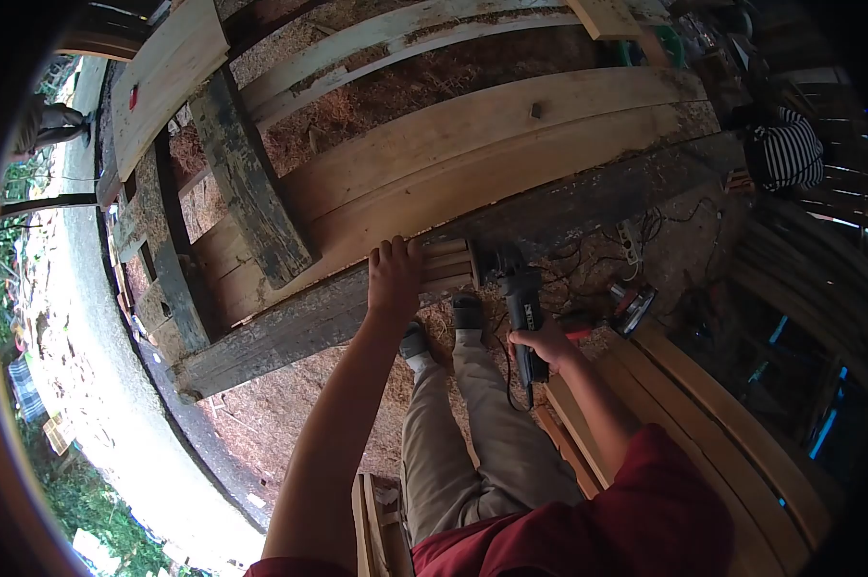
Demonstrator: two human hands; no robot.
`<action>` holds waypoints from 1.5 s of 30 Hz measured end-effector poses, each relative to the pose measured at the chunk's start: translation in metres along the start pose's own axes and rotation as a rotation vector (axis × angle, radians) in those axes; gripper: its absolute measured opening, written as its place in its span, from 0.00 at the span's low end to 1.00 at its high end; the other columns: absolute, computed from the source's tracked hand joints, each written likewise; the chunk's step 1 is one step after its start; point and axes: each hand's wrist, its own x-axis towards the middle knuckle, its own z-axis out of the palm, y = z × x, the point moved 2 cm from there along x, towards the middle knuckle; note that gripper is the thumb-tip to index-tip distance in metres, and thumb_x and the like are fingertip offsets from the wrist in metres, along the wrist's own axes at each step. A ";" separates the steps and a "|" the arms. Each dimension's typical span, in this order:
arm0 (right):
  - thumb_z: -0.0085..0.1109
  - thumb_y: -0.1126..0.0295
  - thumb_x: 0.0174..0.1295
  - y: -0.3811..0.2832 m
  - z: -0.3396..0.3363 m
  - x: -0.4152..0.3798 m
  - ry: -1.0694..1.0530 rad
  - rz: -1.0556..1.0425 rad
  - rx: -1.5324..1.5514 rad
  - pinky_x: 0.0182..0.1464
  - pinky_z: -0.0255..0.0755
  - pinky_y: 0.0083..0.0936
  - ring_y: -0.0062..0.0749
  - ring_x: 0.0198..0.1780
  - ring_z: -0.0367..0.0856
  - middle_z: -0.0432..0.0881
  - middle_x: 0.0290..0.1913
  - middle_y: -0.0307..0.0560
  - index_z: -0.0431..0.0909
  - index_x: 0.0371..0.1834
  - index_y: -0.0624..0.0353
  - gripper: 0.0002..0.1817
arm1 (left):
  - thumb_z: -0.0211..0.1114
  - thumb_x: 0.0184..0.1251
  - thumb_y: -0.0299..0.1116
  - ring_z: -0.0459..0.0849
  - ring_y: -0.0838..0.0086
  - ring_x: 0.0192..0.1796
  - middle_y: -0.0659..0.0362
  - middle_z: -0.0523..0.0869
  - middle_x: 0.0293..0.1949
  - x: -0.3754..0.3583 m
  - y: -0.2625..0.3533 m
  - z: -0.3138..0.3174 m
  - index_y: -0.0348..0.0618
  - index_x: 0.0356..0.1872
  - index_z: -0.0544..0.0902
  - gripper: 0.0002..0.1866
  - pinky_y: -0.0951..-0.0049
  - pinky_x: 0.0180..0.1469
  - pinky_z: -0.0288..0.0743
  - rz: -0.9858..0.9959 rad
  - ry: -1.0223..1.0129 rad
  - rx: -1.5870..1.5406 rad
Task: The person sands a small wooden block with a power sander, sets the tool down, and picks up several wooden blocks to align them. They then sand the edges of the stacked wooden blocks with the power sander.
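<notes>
My right hand [546, 344] is wrapped round the body of a black angle grinder [523, 300], its head pointing away from me toward the bench. Close by the grinder's head is the end of a small slatted wooden piece [446, 265]. My left hand [394, 277] presses that piece down at the near edge of the bench, its fingers curled over the wood. Behind it runs the thick, weathered front beam [290, 330] of the bench. A dark cord hangs from the grinder's rear end.
Pale planks [492, 159] and a dark worn board [247, 178] lie across the bench. Cables and a power strip [630, 242] are on the right, near a metal-and-red tool [632, 306]. Long timber boards [684, 423] lie beside my right arm. Shavings cover the ground [290, 423].
</notes>
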 end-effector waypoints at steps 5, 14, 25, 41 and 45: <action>0.76 0.72 0.59 0.002 0.000 0.001 0.010 0.004 0.007 0.38 0.85 0.38 0.36 0.31 0.90 0.88 0.33 0.49 0.79 0.44 0.61 0.15 | 0.81 0.50 0.27 0.81 0.56 0.60 0.50 0.79 0.54 0.000 0.001 -0.001 0.43 0.57 0.74 0.33 0.57 0.67 0.76 0.000 0.012 0.006; 0.76 0.74 0.61 0.006 0.000 0.002 -0.007 0.009 0.066 0.34 0.84 0.38 0.36 0.29 0.90 0.88 0.31 0.49 0.83 0.40 0.64 0.10 | 0.79 0.51 0.26 0.81 0.55 0.60 0.50 0.79 0.54 0.001 0.000 0.001 0.41 0.58 0.75 0.32 0.56 0.66 0.76 0.002 -0.011 0.012; 0.78 0.72 0.63 0.006 0.004 0.000 -0.001 -0.019 0.050 0.35 0.83 0.38 0.36 0.29 0.89 0.88 0.31 0.47 0.81 0.42 0.60 0.12 | 0.75 0.54 0.25 0.80 0.53 0.60 0.48 0.78 0.55 0.001 -0.001 0.000 0.38 0.60 0.74 0.31 0.53 0.68 0.75 0.013 -0.009 -0.012; 0.77 0.76 0.60 0.007 0.007 -0.001 0.014 -0.024 0.098 0.34 0.84 0.38 0.37 0.30 0.91 0.88 0.32 0.49 0.79 0.43 0.61 0.14 | 0.78 0.52 0.25 0.81 0.53 0.59 0.48 0.78 0.54 -0.001 -0.001 0.001 0.40 0.57 0.75 0.30 0.53 0.67 0.76 0.009 -0.006 -0.019; 0.78 0.76 0.59 0.004 0.006 -0.001 0.024 -0.033 0.085 0.34 0.84 0.38 0.37 0.29 0.90 0.88 0.32 0.49 0.79 0.44 0.61 0.15 | 0.79 0.50 0.25 0.81 0.55 0.59 0.50 0.79 0.53 0.002 0.001 -0.004 0.42 0.57 0.75 0.31 0.55 0.66 0.76 0.002 0.012 -0.014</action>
